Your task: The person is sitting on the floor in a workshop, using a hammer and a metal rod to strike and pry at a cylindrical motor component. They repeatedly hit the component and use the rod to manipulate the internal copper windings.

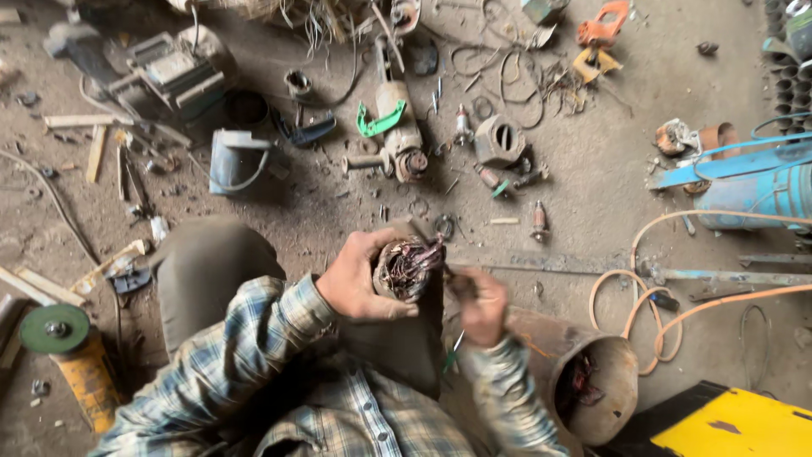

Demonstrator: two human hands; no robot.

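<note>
- Far left, on the dirt floor [609, 195]: angle grinder [72, 355] with green disc and yellow body, lying beside scattered wood strips.
- Upper left: grey machine housing [169, 72], with a pale blue casing [233, 156] just below it.
- Top centre: stripped power tool [397, 127] with a green clip, small rotors and rings strewn near it.
- Centre: left hand [359, 279] wrapped tight around a motor stator [406, 267], coppery windings showing at its upper end, held above the lap.
- Just right: right hand [482, 305], blurred, fingers pressed together at the stator's side; whether pinching anything, cannot tell.
- Lower right: rusty motor shell [592, 381], orange hose [643, 296] looping beyond, yellow panel [736, 423] in the corner.
</note>
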